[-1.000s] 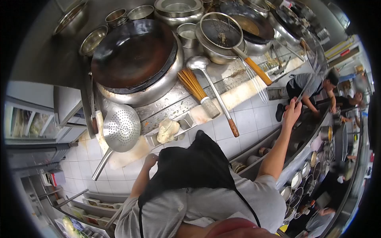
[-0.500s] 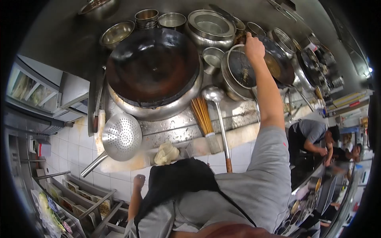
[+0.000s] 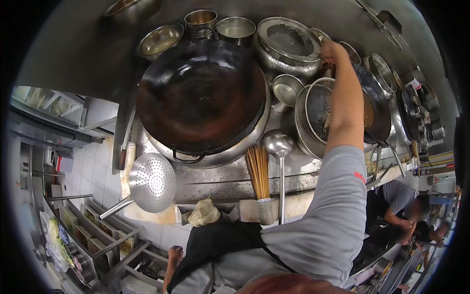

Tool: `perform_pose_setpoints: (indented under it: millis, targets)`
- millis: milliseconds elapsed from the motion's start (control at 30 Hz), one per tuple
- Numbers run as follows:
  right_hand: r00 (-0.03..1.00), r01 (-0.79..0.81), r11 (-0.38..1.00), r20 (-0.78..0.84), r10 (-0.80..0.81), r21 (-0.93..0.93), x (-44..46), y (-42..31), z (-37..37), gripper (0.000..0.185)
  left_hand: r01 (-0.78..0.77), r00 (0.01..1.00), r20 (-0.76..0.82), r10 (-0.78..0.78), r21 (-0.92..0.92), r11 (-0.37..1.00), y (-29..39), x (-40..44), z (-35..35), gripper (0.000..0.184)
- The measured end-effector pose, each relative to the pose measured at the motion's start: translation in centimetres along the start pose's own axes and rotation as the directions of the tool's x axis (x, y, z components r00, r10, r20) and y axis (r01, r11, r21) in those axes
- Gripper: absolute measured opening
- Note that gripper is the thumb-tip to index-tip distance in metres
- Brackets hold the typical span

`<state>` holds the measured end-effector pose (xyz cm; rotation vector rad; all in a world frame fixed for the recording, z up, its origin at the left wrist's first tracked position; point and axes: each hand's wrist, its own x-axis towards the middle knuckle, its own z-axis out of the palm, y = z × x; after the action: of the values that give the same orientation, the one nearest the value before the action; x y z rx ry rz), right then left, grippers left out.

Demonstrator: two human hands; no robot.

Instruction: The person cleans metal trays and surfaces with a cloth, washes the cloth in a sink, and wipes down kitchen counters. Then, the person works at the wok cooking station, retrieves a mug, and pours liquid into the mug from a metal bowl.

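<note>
My right hand (image 3: pixel 334 52) reaches to the back, its fingers closed round the handle of a utensil. The utensil's dark, flat head (image 3: pixel 292 40) lies in the mouth of a round steel pot (image 3: pixel 289 62). Below my forearm, a wire strainer (image 3: pixel 319 110) rests on a metal bowl (image 3: pixel 302 132), partly covered by the arm. My left hand (image 3: pixel 175 253) hangs low beside my apron with its fingers curled, and nothing shows in it. A large dark wok (image 3: pixel 200 98) sits on the burner ring left of the steel pot.
A perforated skimmer (image 3: pixel 152 183), a bamboo brush (image 3: pixel 258 171), a ladle (image 3: pixel 279 143) and a crumpled cloth (image 3: pixel 204 213) lie along the stove's front edge. Small pots (image 3: pixel 236 30) line the back. Food trays (image 3: pixel 100 230) stand at lower left. Another person (image 3: pixel 396 201) bends at lower right.
My right hand has swung from the far right over to the back pots, bringing the utensil's head over the steel pot. The view has turned, and my left hand stays low.
</note>
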<state>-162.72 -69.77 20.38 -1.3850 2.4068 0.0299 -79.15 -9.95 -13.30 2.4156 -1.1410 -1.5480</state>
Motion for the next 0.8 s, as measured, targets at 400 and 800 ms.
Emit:
perform_pose_setpoints:
  millis: [400, 800]
  targets:
    - [0.983, -0.172, 0.152, 0.180, -0.042, 0.973, -9.6, -2.0, 10.4, 0.008, -0.224, 0.971, -0.085, 0.221, -0.016, 0.975, 1.0, 11.3, 0.5, 0.024]
    - [0.982, -0.161, 0.052, 0.166, -0.094, 0.986, -15.8, -9.7, 4.1, 0.006, -0.153, 0.987, -0.057, 0.148, -0.074, 0.986, -0.5, 12.2, 0.6, 0.021]
